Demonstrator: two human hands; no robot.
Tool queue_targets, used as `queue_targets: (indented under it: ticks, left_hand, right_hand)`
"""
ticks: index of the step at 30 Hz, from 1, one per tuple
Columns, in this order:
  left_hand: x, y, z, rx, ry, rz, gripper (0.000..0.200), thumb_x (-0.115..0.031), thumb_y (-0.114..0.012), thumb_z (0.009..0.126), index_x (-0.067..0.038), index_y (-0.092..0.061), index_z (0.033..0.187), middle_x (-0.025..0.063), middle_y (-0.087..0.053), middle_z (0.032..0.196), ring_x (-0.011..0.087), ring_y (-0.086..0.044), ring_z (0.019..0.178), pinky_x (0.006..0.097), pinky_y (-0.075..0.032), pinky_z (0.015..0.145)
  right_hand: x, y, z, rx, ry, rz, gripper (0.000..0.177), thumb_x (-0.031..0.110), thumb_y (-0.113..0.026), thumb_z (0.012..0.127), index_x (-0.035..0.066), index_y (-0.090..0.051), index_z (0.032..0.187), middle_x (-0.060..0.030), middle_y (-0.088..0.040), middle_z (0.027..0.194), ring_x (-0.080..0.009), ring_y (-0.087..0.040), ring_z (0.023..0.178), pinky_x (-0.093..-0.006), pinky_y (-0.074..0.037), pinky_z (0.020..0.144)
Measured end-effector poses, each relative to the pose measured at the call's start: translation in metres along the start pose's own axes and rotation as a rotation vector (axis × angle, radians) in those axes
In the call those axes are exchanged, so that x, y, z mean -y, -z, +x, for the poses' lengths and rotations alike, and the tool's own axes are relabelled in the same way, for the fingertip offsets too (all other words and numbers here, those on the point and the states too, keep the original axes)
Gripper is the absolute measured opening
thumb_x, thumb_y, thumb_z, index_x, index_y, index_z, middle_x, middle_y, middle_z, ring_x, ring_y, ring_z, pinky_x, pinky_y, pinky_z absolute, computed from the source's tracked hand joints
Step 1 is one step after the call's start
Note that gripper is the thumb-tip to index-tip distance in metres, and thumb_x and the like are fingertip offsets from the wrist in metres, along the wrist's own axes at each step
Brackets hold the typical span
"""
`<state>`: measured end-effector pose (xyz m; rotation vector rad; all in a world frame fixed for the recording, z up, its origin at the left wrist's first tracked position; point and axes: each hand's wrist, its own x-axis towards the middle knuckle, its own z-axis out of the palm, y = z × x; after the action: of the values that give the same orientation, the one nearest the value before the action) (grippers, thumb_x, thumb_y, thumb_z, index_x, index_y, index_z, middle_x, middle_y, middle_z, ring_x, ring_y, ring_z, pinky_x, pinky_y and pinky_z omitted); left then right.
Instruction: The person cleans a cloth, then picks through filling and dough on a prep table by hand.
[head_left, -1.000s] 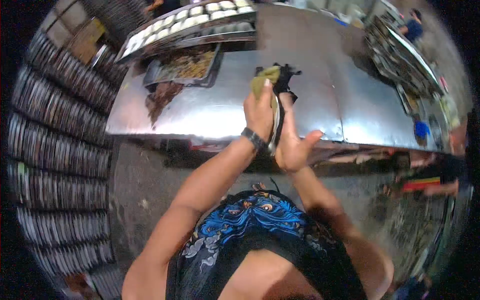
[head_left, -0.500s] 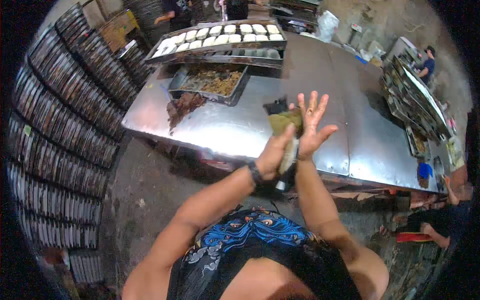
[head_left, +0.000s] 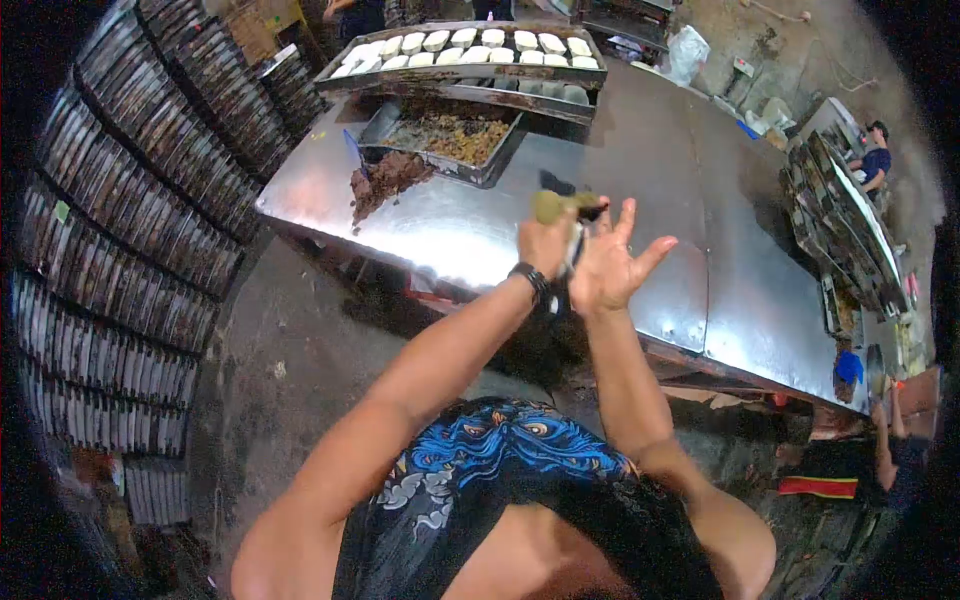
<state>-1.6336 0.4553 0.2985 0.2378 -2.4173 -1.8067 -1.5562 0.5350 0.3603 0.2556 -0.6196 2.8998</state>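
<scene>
Tabletop: where the two hands meet above its near edge, the steel tabletop (head_left: 700,200) stretches away, gleaming.
Tray stacks: dark tray stacks (head_left: 130,200) tower along the left, row upon row.
Dough tray: the dough tray (head_left: 450,82) sits at the tabletop's far end, filled with pale pieces.
Filling tray: the filling tray (head_left: 475,172) lies just in front of it, holding brown crumbs.
Brown heap: a brown heap (head_left: 385,178) sits straight on the steel, left of that tray.
Right hand: the right hand (head_left: 600,275) is up, fingers released and fanned wide, palm against the left hand.
Left hand: the left hand (head_left: 545,245) has its fingers clenched around the olive-green lump.
Olive-green lump: the olive-green lump (head_left: 550,205) pokes out above the left fist, held above the tabletop.
Wristband: a dark wristband (head_left: 530,280) circles the left wrist.
</scene>
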Motion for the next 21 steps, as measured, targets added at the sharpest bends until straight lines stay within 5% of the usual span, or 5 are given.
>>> queue_targets:
  ticks: [2, 3, 8, 15, 21]
  left_hand:
    - [-0.009, 0.014, 0.025, -0.152, 0.184, -0.229, 0.038, -0.033, -0.057, 0.082, 0.0, -0.061, 0.098, 0.0115, -0.063, 0.083, 0.0204, -0.061, 0.074, 0.0319, -0.047, 0.064]
    - [-0.028, 0.042, 0.028, -0.208, 0.325, -0.61, 0.04, -0.037, -0.056, 0.083, 0.0, -0.06, 0.098, 0.0091, -0.062, 0.08, 0.0188, -0.059, 0.072, 0.0317, -0.046, 0.063]
    - [-0.039, 0.087, 0.0, 0.217, 0.113, -0.806, 0.053, -0.053, -0.045, 0.087, -0.003, -0.059, 0.097, 0.002, -0.057, 0.081, 0.0086, -0.049, 0.071, 0.0244, -0.041, 0.064]
    - [-0.074, 0.052, -0.068, 0.197, -0.5, -0.451, 0.037, -0.033, -0.051, 0.088, 0.0, -0.053, 0.104, 0.0104, -0.061, 0.094, 0.0192, -0.057, 0.088, 0.0306, -0.045, 0.077]
    - [-0.063, 0.05, -0.063, 0.109, -0.431, -0.077, 0.026, -0.026, -0.054, 0.087, -0.003, -0.06, 0.096, 0.0138, -0.064, 0.087, 0.0246, -0.061, 0.078, 0.0326, -0.046, 0.068]
  right_hand:
    - [0.001, -0.012, -0.025, 0.26, -0.117, 0.195, 0.093, 0.082, -0.03, 0.068, 0.024, -0.02, 0.139, -0.0062, -0.033, 0.138, -0.0408, -0.032, 0.123, -0.0507, -0.028, 0.101]
    - [0.008, -0.04, -0.041, 0.315, -0.165, 0.076, 0.095, 0.084, -0.024, 0.066, 0.029, -0.006, 0.142, -0.0019, -0.015, 0.146, -0.0371, -0.03, 0.126, -0.0459, -0.029, 0.101]
    - [0.029, -0.049, -0.013, 0.222, 0.173, -0.28, 0.096, 0.084, -0.021, 0.068, 0.025, -0.004, 0.142, -0.012, -0.017, 0.145, -0.0339, -0.019, 0.132, -0.047, -0.01, 0.107]
    - [-0.017, -0.026, 0.0, 0.321, 0.177, -0.465, 0.087, 0.075, -0.027, 0.076, 0.026, 0.003, 0.142, -0.0115, -0.015, 0.145, -0.0238, -0.017, 0.132, -0.0368, -0.01, 0.108]
    - [-0.023, -0.016, -0.013, 0.201, 0.079, -0.489, 0.093, 0.077, -0.023, 0.075, 0.018, 0.003, 0.142, -0.0069, -0.019, 0.142, -0.0237, -0.021, 0.129, -0.0365, -0.014, 0.108]
